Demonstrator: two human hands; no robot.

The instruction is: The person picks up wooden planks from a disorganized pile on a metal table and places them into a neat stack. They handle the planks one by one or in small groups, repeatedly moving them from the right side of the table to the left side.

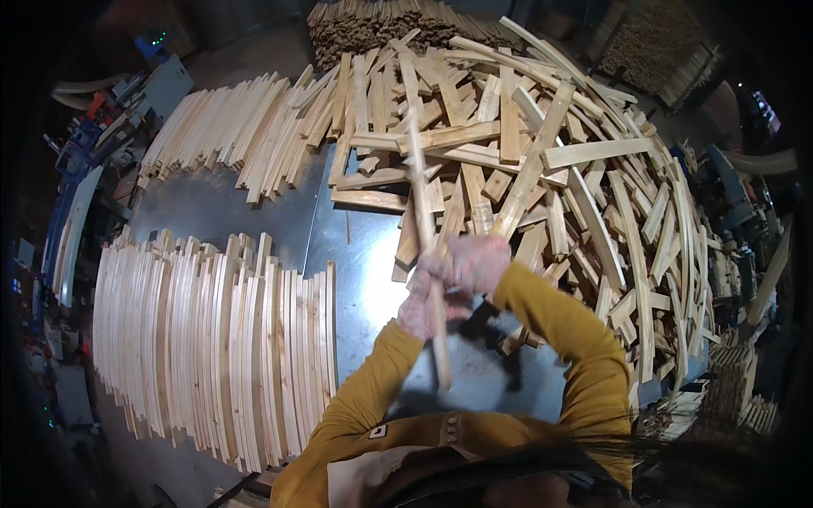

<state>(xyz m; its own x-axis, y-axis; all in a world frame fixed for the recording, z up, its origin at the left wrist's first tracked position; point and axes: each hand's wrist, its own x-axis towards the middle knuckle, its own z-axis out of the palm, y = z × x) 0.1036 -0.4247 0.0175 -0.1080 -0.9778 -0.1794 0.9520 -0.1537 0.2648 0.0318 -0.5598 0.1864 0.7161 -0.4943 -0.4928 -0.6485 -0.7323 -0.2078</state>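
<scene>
A long, narrow wooden strip (416, 161) stands out in front of me, slanting from over the pile down to just before my chest. Its lower part is in my left hand (413, 311), which is closed around it. My right hand (474, 261) lies just above and to the right, its fingers closed at the same strip. Motion smears both hands somewhat, so single fingers are hard to make out. Beyond them spreads a loose heap of wooden pieces (555, 152), lying crosswise at many angles. Metal tabletop (364, 288) shows beneath and left of my hands.
At the near left lies a row of strips (190, 330) set side by side. Farther back is a second aligned row (224, 127). Behind the heap rises a wood stack (381, 30), with another stack (660, 51) at the far right. Blue machinery (80, 161) stands left.
</scene>
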